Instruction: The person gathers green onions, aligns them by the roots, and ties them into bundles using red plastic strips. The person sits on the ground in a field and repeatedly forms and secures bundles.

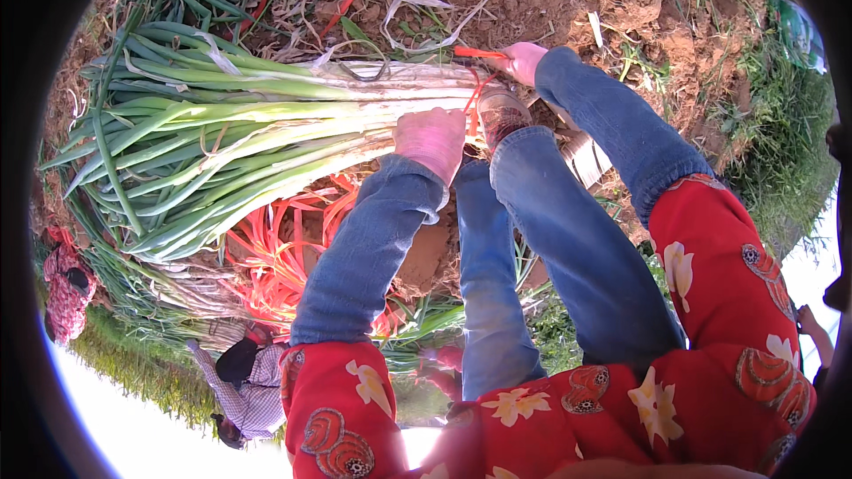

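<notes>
Green onions (pixel 266 120) lay on soil (pixel 519 0), red ribbon (pixel 479 52) already across their white ends; my right hand (pixel 524 62) pinched it, my left hand (pixel 432 137) covered stalks, its grip unclear. Knotting seemed unfinished.

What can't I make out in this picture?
All in the head view:
Underside of the onion bundle: hidden by its own upper stalks.
Left hand: fingertips hidden behind the hand itself.
Right hand: exact finger grip on the red strap too small to tell.
Green-and-white object: cut off by the dark rim.
Distant person in red: too small; hands unclear.
</notes>
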Action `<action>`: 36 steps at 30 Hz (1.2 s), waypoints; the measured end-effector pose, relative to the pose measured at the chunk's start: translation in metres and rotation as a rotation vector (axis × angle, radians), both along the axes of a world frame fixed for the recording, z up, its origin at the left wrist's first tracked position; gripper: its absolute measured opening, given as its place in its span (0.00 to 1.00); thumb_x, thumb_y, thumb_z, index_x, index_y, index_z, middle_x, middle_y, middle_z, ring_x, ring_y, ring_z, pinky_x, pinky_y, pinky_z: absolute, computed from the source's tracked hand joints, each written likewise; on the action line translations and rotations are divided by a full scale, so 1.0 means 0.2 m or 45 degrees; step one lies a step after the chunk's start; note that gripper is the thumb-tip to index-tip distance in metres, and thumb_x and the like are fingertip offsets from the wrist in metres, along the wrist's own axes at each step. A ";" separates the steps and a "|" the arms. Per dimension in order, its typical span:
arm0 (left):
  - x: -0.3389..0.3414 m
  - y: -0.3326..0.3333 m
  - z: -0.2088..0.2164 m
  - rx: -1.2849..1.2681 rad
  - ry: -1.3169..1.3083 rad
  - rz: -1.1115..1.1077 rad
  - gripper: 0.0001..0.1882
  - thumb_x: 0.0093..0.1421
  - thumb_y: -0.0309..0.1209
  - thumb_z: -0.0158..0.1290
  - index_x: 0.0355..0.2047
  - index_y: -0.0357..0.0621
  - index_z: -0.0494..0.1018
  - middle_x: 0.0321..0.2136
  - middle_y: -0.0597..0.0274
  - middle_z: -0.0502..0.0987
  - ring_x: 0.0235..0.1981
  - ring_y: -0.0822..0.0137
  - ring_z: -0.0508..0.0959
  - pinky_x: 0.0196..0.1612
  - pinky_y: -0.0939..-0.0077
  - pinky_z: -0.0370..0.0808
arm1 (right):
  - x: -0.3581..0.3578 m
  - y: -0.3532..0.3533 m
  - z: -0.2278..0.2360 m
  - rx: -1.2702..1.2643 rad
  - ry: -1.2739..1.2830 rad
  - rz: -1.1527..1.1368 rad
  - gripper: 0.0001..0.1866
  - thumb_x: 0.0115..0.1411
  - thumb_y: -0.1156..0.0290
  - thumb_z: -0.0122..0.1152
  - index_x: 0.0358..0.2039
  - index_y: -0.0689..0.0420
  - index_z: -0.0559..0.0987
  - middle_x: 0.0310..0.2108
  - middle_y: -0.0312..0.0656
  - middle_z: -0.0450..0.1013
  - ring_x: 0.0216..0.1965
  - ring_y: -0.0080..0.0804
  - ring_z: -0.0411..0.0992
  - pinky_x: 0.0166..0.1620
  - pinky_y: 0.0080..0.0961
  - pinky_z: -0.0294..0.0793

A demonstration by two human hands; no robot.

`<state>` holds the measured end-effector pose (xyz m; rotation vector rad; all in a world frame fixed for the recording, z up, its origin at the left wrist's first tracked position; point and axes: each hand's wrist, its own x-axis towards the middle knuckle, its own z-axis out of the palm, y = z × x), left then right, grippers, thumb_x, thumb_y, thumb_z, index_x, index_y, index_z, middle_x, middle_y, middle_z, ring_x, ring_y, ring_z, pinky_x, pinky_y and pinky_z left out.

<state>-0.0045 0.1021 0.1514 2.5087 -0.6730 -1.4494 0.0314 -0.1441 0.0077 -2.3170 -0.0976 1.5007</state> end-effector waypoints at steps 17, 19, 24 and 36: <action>-1.95 1.15 0.46 0.317 0.559 1.791 0.17 0.63 0.39 0.50 0.44 0.41 0.78 0.42 0.41 0.81 0.47 0.45 0.80 0.53 0.55 0.75 | -0.58 -0.43 1.29 -0.480 0.093 -0.246 0.24 0.62 0.53 0.58 0.46 0.63 0.80 0.44 0.60 0.78 0.49 0.56 0.76 0.54 0.44 0.73; -1.96 1.07 0.40 0.063 0.551 2.280 0.15 0.62 0.35 0.50 0.45 0.41 0.78 0.37 0.46 0.82 0.43 0.50 0.82 0.48 0.59 0.77 | -0.52 -0.32 1.30 -0.398 0.027 -0.113 0.25 0.61 0.52 0.59 0.45 0.63 0.80 0.43 0.59 0.78 0.49 0.55 0.76 0.53 0.42 0.73; -1.35 0.99 0.57 -0.251 0.265 2.237 0.15 0.62 0.34 0.52 0.48 0.43 0.76 0.34 0.50 0.82 0.38 0.53 0.82 0.44 0.61 0.78 | -0.30 0.10 1.18 -0.258 -0.109 0.004 0.21 0.63 0.54 0.58 0.44 0.61 0.80 0.41 0.57 0.79 0.47 0.56 0.76 0.52 0.44 0.74; -1.09 1.38 0.76 0.043 0.151 1.688 0.22 0.61 0.38 0.55 0.54 0.42 0.74 0.47 0.46 0.78 0.47 0.54 0.80 0.52 0.63 0.76 | 0.03 1.27 0.90 -0.161 -0.211 -0.031 0.35 0.62 0.56 0.63 0.64 0.58 0.64 0.61 0.56 0.67 0.63 0.53 0.66 0.63 0.44 0.66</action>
